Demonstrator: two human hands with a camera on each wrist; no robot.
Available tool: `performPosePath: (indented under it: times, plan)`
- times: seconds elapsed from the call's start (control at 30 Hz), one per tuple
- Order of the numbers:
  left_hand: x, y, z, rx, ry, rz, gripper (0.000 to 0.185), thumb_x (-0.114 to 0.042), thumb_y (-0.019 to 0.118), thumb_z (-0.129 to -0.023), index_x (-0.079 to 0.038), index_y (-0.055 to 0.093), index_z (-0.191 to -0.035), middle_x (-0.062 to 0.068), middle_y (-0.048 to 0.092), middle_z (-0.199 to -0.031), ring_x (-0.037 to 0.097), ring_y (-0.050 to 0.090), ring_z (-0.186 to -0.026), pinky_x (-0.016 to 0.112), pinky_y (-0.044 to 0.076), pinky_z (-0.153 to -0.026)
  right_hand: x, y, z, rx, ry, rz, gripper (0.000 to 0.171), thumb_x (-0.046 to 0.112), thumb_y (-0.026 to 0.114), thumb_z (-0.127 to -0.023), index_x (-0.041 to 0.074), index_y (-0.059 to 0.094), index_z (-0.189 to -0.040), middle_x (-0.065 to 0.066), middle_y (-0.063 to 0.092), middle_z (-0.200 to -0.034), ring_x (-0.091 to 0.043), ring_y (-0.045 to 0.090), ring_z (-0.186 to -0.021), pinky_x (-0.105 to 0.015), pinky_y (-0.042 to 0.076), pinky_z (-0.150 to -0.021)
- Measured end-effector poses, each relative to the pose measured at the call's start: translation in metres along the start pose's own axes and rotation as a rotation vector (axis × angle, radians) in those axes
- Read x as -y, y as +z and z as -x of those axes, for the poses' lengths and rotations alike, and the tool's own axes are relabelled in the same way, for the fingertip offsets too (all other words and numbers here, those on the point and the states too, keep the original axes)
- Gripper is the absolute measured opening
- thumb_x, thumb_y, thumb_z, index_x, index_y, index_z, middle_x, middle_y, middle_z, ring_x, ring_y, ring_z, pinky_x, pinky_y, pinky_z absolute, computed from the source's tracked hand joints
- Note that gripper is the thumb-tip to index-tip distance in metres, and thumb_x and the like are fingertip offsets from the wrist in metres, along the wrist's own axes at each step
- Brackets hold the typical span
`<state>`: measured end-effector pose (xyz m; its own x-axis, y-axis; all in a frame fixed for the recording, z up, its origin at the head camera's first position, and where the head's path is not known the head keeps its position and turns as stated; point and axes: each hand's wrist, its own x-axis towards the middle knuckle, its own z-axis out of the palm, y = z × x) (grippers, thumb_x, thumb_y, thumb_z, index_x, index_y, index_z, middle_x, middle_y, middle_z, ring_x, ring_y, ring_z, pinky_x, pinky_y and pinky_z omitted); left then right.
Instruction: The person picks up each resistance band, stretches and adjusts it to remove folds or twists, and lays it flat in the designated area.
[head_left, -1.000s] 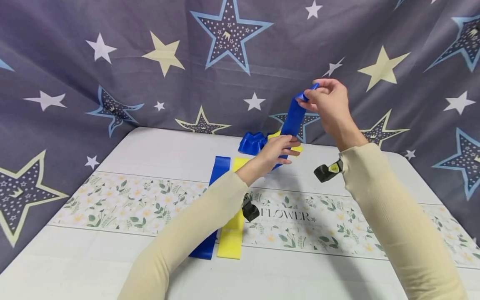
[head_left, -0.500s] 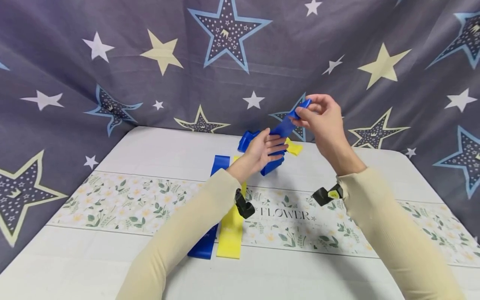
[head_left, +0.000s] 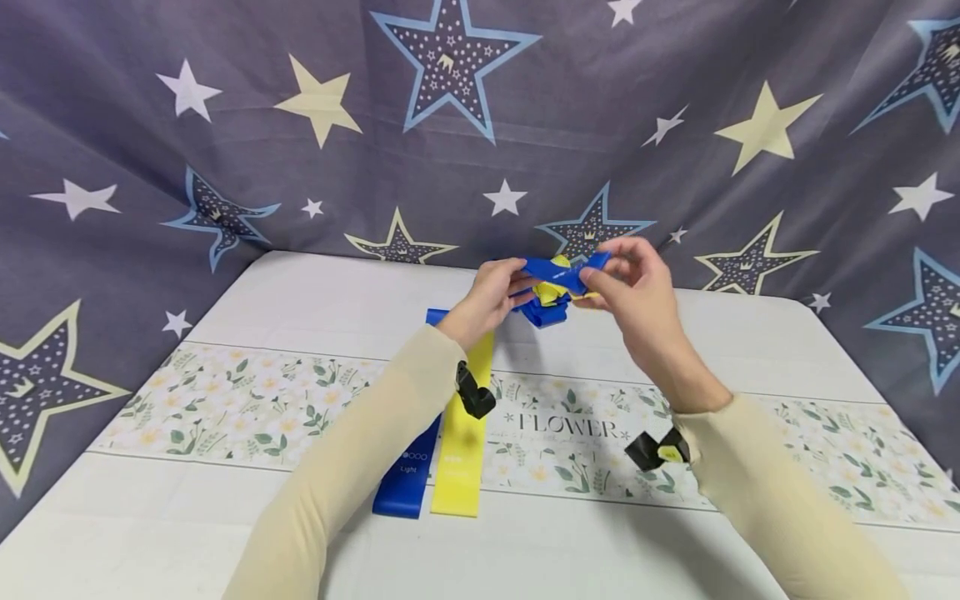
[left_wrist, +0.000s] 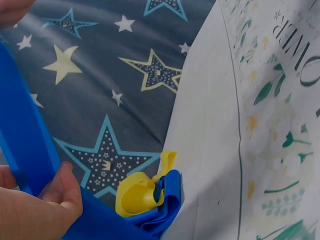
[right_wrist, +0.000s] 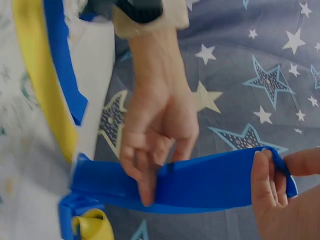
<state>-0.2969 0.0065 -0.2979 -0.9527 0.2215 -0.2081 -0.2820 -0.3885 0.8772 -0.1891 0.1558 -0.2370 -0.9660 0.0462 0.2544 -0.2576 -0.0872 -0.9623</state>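
Note:
A blue resistance band (head_left: 551, 271) is stretched between both hands near the back of the table. My right hand (head_left: 637, 283) pinches its right end, with the fingers through the fold in the right wrist view. At the other end my left hand (head_left: 486, 298) holds the strip between thumb and fingers, as the left wrist view (left_wrist: 40, 210) shows. Close below lies a loose heap of folded blue band (head_left: 545, 315) and yellow band (left_wrist: 135, 192). Part of the heap is hidden behind the held strip.
A flat blue band (head_left: 405, 487) printed "Light" and a yellow band (head_left: 457, 475) lie side by side on the white table (head_left: 187, 533), partly under the left arm. A floral strip printed "FLOWER" (head_left: 566, 427) crosses the table. A star-patterned curtain (head_left: 247, 100) hangs behind.
My right hand has come down from high above the table, lowering the blue band's end. My left hand has shifted left, and its spread fingers have closed on the band.

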Motion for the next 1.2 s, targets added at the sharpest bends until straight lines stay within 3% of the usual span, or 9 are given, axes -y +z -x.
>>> performPosePath:
  times: [0.1, 0.17, 0.27, 0.37, 0.53, 0.73, 0.87, 1.07, 1.2]
  plan:
    - [0.0, -0.002, -0.003, -0.021, 0.008, -0.021, 0.006, -0.011, 0.048, -0.099, -0.006, 0.051, -0.1, 0.003, 0.054, -0.083, 0.014, 0.058, -0.078, 0.037, 0.049, -0.098, -0.008, 0.0, 0.013, 0.011, 0.053, 0.009, 0.029, -0.012, 0.053, -0.087, 0.01, 0.044, -0.104, 0.005, 0.054, -0.072, -0.005, 0.061, -0.064, -0.027, 0.058, -0.067]
    - [0.0, -0.003, -0.004, -0.032, 0.014, -0.046, 0.005, -0.01, 0.049, -0.098, -0.006, 0.05, -0.1, 0.001, 0.055, -0.077, 0.01, 0.057, -0.067, 0.029, 0.053, -0.084, -0.013, 0.001, 0.023, 0.016, 0.105, 0.018, 0.032, -0.012, 0.053, -0.087, 0.009, 0.041, -0.108, 0.004, 0.055, -0.076, -0.006, 0.062, -0.064, -0.027, 0.058, -0.068]
    - [0.002, -0.005, -0.005, -0.044, 0.017, -0.069, 0.003, -0.01, 0.05, -0.098, -0.008, 0.049, -0.096, -0.001, 0.055, -0.073, 0.008, 0.056, -0.061, 0.024, 0.049, -0.069, -0.024, 0.003, 0.035, 0.015, 0.207, 0.03, 0.039, -0.012, 0.051, -0.087, 0.006, 0.034, -0.117, -0.004, 0.058, -0.088, -0.008, 0.064, -0.064, -0.027, 0.058, -0.068]
    - [0.004, -0.006, -0.006, -0.052, 0.017, -0.086, 0.008, -0.01, 0.05, -0.098, -0.004, 0.051, -0.103, -0.001, 0.058, -0.074, 0.007, 0.058, -0.061, 0.023, 0.048, -0.064, -0.035, 0.004, 0.047, 0.027, 0.312, 0.048, 0.048, -0.011, 0.049, -0.087, 0.003, 0.026, -0.127, -0.016, 0.055, -0.106, -0.01, 0.065, -0.064, -0.026, 0.058, -0.069]
    - [0.01, -0.011, -0.007, -0.042, -0.007, -0.118, 0.037, -0.011, 0.049, -0.098, 0.004, 0.045, -0.132, 0.006, 0.061, -0.1, 0.009, 0.058, -0.074, 0.023, 0.048, -0.071, -0.053, 0.005, 0.063, 0.072, 0.44, 0.035, 0.06, -0.01, 0.047, -0.088, -0.002, 0.015, -0.138, -0.021, 0.051, -0.108, -0.01, 0.064, -0.063, -0.026, 0.057, -0.069]
    - [0.014, -0.02, -0.011, -0.059, -0.05, -0.161, 0.055, -0.014, 0.049, -0.099, -0.001, 0.027, -0.147, 0.012, 0.041, -0.147, 0.019, 0.051, -0.116, 0.033, 0.043, -0.103, -0.069, 0.004, 0.084, 0.14, 0.52, 0.051, 0.063, -0.006, 0.05, -0.088, -0.005, 0.016, -0.141, -0.02, 0.054, -0.103, -0.011, 0.064, -0.066, -0.026, 0.058, -0.069]
    - [0.017, -0.024, -0.014, -0.08, -0.071, -0.166, 0.062, -0.013, 0.052, -0.098, -0.003, 0.02, -0.15, 0.012, 0.034, -0.152, 0.023, 0.046, -0.129, 0.036, 0.038, -0.108, -0.077, 0.002, 0.094, 0.151, 0.557, 0.078, 0.061, -0.005, 0.052, -0.088, -0.004, 0.02, -0.14, -0.018, 0.054, -0.102, -0.012, 0.064, -0.066, -0.025, 0.057, -0.067]
    - [0.021, -0.029, -0.018, -0.114, -0.04, -0.211, 0.065, -0.012, 0.059, -0.094, 0.0, 0.026, -0.149, 0.013, 0.024, -0.157, 0.024, 0.031, -0.142, 0.034, 0.03, -0.114, -0.086, -0.001, 0.108, 0.186, 0.598, 0.1, 0.064, -0.004, 0.056, -0.087, -0.003, 0.021, -0.14, -0.016, 0.053, -0.098, -0.014, 0.065, -0.067, -0.027, 0.057, -0.068]
    - [0.024, -0.032, -0.017, -0.117, -0.015, -0.279, 0.053, -0.012, 0.064, -0.091, 0.0, 0.044, -0.139, 0.011, 0.04, -0.149, 0.021, 0.042, -0.135, 0.032, 0.036, -0.11, -0.09, -0.001, 0.115, 0.217, 0.601, 0.104, 0.064, -0.004, 0.058, -0.085, -0.003, 0.022, -0.139, -0.015, 0.054, -0.095, -0.014, 0.065, -0.066, -0.029, 0.057, -0.068]
